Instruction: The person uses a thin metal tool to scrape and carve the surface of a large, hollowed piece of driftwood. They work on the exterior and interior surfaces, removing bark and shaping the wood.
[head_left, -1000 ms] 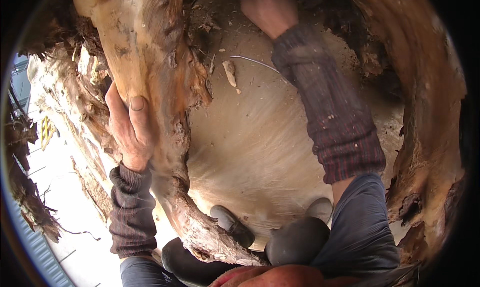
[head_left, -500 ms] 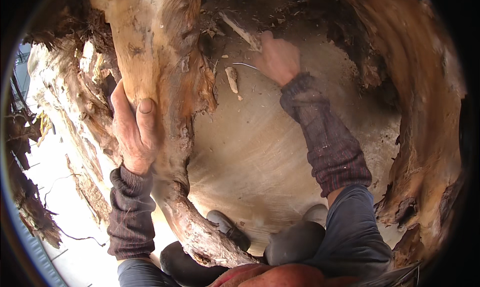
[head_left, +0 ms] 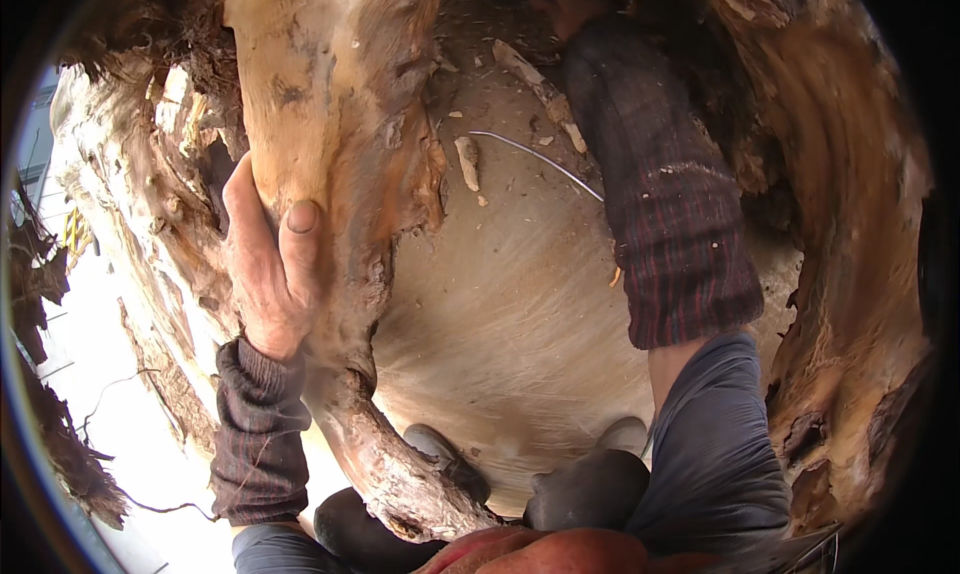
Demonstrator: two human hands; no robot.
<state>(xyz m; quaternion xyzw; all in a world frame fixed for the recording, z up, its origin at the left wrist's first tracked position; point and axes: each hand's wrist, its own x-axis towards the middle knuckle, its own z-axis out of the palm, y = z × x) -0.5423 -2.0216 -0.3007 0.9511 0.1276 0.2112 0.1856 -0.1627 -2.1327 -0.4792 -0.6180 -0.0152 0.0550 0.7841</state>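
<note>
My left hand grips the left side of a thick tan tree root, thumb lying on its front and the other fingers wrapped round the edge, partly hidden. My right arm stretches far forward, and my right hand is in deep shadow at the top, blurred, its fingers not readable. Beside that forearm a long splintered strip of wood lies on the floor. A thin pale wire curves across the floor and runs under the right sleeve. A short wood chip lies left of it.
A large curved root wall rises on the right. Rough pale wood and dark ragged bark stand at the left. The dusty floor carries small chips. My shoes are below, beside the root's lower end.
My right hand has left the wood strip and reached farther forward into the shadow. The strip lies nearer and more to the right; more of the wire shows. My left hand keeps its grip.
</note>
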